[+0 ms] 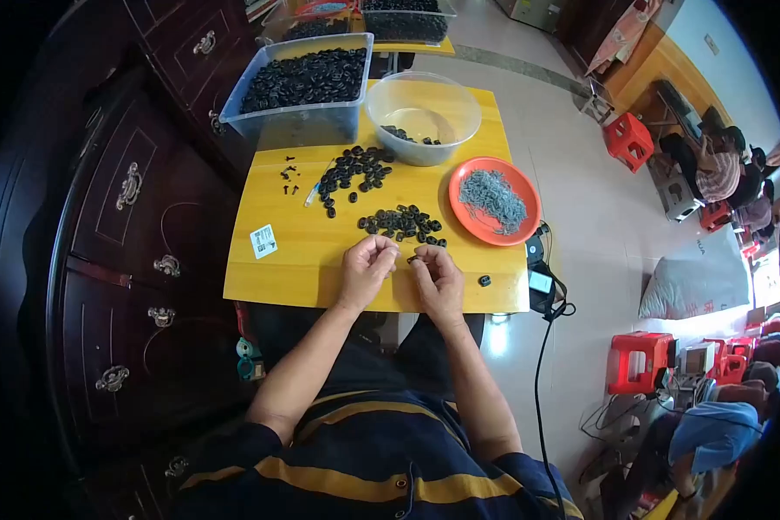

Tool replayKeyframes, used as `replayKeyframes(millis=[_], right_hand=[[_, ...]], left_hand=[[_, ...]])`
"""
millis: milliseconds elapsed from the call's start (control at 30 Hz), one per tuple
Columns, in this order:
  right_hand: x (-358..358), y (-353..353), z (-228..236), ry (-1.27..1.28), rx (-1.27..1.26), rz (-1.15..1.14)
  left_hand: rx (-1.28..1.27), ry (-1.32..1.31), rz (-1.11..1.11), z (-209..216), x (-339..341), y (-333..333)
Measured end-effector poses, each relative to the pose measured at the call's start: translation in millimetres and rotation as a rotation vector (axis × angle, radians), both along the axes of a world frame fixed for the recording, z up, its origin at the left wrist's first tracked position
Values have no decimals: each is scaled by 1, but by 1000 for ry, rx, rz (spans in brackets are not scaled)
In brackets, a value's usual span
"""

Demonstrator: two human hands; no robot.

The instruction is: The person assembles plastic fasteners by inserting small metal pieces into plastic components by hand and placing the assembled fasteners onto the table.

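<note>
Near the front of the yellow table, my left hand is closed in a pinch, thumb against forefinger. Whatever it may hold is too small to make out. Just to its right, my right hand pinches a small black plastic part. A pile of black oval plastic parts lies right beyond my fingertips, and a second loose pile spreads farther back. An orange-red plate heaped with thin grey metal pieces stands to the right. One black part lies alone at the right front.
A clear tub full of black parts and a round translucent bowl with a few stand at the back. A white label card and several small black bits lie left. Cables, red stools and other people occupy the right side.
</note>
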State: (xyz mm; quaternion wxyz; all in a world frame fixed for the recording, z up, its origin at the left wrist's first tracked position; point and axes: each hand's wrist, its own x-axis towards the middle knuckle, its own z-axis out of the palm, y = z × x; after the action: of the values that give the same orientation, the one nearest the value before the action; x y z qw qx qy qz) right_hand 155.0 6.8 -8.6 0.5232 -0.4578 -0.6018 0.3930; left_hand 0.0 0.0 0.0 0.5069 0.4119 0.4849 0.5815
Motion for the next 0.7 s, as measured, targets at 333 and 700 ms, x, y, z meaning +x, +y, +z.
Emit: replayKeyframes(millis=[333, 700], right_hand=[[4, 0, -4, 56, -67, 27], [2, -2, 5, 70, -98, 25]], left_hand=[[49, 96, -49, -3, 11, 2], [64, 159, -54, -7, 9, 3]])
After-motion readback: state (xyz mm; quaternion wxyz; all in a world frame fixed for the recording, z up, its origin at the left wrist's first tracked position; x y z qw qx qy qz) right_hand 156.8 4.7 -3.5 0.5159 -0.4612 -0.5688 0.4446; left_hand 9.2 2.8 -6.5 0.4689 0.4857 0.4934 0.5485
